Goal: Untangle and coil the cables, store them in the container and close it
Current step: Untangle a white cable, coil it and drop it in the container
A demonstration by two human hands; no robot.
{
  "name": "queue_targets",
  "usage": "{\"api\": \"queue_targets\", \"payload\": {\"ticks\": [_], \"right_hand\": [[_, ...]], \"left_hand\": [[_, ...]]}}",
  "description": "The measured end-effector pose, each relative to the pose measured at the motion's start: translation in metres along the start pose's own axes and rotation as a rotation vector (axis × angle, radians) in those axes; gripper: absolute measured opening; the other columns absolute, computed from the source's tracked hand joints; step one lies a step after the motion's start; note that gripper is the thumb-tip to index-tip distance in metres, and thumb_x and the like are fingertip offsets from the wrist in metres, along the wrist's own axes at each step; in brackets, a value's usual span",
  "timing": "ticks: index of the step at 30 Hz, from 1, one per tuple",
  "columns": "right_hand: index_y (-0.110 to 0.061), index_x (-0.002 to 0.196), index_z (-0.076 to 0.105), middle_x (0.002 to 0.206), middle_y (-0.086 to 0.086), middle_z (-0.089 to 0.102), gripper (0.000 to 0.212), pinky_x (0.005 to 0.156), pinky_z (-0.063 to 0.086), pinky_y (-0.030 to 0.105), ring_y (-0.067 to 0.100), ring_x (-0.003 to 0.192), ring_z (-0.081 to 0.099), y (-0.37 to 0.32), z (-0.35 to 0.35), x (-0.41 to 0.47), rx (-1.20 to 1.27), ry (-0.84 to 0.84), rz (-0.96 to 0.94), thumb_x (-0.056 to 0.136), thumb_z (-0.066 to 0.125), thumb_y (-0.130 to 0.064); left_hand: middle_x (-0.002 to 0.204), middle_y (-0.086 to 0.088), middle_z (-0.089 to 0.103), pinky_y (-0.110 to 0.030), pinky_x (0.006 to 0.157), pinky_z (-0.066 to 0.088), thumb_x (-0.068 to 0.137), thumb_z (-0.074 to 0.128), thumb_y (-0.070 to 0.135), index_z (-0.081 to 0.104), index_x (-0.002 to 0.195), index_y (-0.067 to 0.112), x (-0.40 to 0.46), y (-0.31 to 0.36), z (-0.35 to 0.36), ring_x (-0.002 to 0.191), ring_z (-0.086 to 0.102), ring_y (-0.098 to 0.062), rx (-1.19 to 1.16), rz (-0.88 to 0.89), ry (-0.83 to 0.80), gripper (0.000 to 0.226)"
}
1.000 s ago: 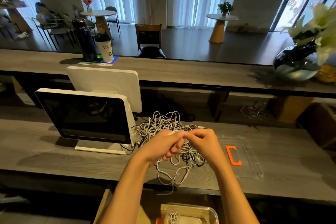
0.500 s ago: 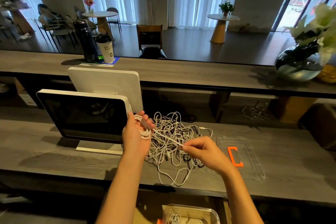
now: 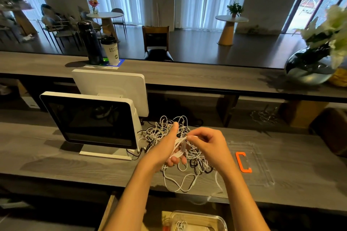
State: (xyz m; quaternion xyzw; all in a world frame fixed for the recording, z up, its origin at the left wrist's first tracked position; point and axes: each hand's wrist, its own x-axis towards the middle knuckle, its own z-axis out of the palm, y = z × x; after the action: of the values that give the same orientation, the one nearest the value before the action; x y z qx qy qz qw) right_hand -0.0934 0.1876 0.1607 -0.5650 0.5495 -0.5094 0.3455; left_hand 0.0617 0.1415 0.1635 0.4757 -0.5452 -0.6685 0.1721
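The left hand (image 3: 169, 148) holds white cable loops (image 3: 178, 148) wound across its fingers; the right hand (image 3: 208, 142), just beside, pinches the free strand, feeding leftward.

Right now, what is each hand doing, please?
Left hand: holds a white cable coil wound around it.
Right hand: pinches the same cable's strand.
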Motion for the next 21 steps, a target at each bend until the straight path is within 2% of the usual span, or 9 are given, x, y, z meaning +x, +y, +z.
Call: {"api": "queue_targets", "payload": {"ticks": [2, 4, 7, 9, 12, 15, 18, 19, 21], "right_hand": [[-0.021, 0.084, 0.074, 0.074, -0.009, 0.069, 0.013, 0.061, 0.044, 0.016, -0.001, 0.064, 0.057, 0.003, 0.004, 0.001, -0.065, 0.027, 0.009, 0.089, 0.069, -0.010], [-0.026, 0.091, 0.073, 0.083, -0.015, 0.069, 0.012, 0.067, 0.046, 0.018, 0.000, 0.076, 0.060, 0.005, 0.010, 0.000, -0.131, 0.032, 0.031, 0.092, 0.065, -0.017], [-0.032, 0.093, 0.071, 0.091, -0.018, 0.066, 0.016, 0.077, 0.049, 0.025, 0.000, 0.088, 0.060, 0.007, 0.022, 0.000, -0.253, 0.072, 0.058, 0.097, 0.057, -0.026], [-0.036, 0.085, 0.064, 0.083, -0.017, 0.063, 0.018, 0.071, 0.047, 0.028, 0.000, 0.079, 0.058, 0.007, 0.032, -0.001, -0.273, 0.097, 0.083, 0.097, 0.054, -0.028], [-0.031, 0.081, 0.058, 0.070, -0.013, 0.061, 0.020, 0.063, 0.045, 0.031, 0.003, 0.064, 0.055, 0.008, 0.041, -0.003, -0.194, 0.109, 0.086, 0.100, 0.051, -0.027], [-0.032, 0.082, 0.062, 0.070, -0.016, 0.064, 0.020, 0.058, 0.045, 0.024, 0.004, 0.063, 0.058, 0.008, 0.040, -0.003, -0.193, 0.142, 0.027, 0.099, 0.056, -0.024], [-0.029, 0.084, 0.069, 0.073, -0.012, 0.068, 0.018, 0.058, 0.048, 0.024, 0.007, 0.065, 0.062, 0.006, 0.040, -0.003, -0.124, 0.165, 0.010, 0.097, 0.059, -0.021], [-0.029, 0.085, 0.070, 0.074, -0.011, 0.068, 0.016, 0.061, 0.048, 0.021, 0.006, 0.069, 0.063, 0.006, 0.039, -0.002, -0.123, 0.174, -0.002, 0.096, 0.061, -0.021], [-0.029, 0.090, 0.071, 0.082, -0.009, 0.069, 0.011, 0.066, 0.048, 0.016, 0.005, 0.076, 0.063, 0.006, 0.031, 0.001, -0.090, 0.164, 0.005, 0.094, 0.065, -0.021]], "left_hand": [[0.061, -0.011, 0.061, -0.015, 0.038, 0.020, 0.091, 0.009, 0.077, 0.061, 0.121, 0.014, -0.001, 0.002, 0.002, 0.044, 0.034, -0.010, -0.083, 0.001, -0.055, 0.087], [0.056, -0.006, 0.057, -0.014, 0.038, 0.020, 0.092, 0.009, 0.077, 0.061, 0.118, 0.026, -0.002, 0.004, 0.005, 0.047, 0.034, -0.011, -0.161, 0.005, -0.070, 0.077], [0.059, -0.003, 0.050, -0.015, 0.039, 0.018, 0.091, 0.011, 0.078, 0.060, 0.118, 0.023, -0.001, 0.005, 0.008, 0.045, 0.032, -0.008, -0.253, -0.008, -0.090, 0.078], [0.060, -0.003, 0.049, -0.015, 0.038, 0.018, 0.091, 0.011, 0.078, 0.061, 0.112, 0.018, 0.000, 0.006, 0.009, 0.044, 0.031, -0.008, -0.290, -0.016, -0.116, 0.081], [0.058, -0.002, 0.049, -0.015, 0.037, 0.019, 0.090, 0.011, 0.079, 0.061, 0.094, 0.013, -0.001, 0.006, 0.008, 0.043, 0.031, -0.009, -0.308, -0.023, -0.140, 0.083], [0.057, -0.003, 0.050, -0.016, 0.036, 0.019, 0.092, 0.012, 0.077, 0.066, 0.078, 0.013, 0.000, 0.004, 0.005, 0.041, 0.034, -0.010, -0.328, 0.001, -0.143, 0.084], [0.059, -0.002, 0.054, -0.018, 0.036, 0.018, 0.093, 0.015, 0.075, 0.070, 0.067, 0.020, -0.002, 0.005, 0.006, 0.042, 0.036, -0.011, -0.316, 0.080, -0.192, 0.082], [0.060, -0.001, 0.055, -0.019, 0.039, 0.017, 0.094, 0.019, 0.074, 0.072, 0.071, 0.023, -0.001, 0.005, 0.004, 0.044, 0.036, -0.011, -0.263, 0.118, -0.185, 0.077], [0.064, -0.002, 0.055, -0.018, 0.040, 0.018, 0.093, 0.037, 0.071, 0.073, 0.094, 0.025, -0.002, 0.004, -0.004, 0.046, 0.036, -0.009, -0.139, 0.194, -0.150, 0.058]]}}
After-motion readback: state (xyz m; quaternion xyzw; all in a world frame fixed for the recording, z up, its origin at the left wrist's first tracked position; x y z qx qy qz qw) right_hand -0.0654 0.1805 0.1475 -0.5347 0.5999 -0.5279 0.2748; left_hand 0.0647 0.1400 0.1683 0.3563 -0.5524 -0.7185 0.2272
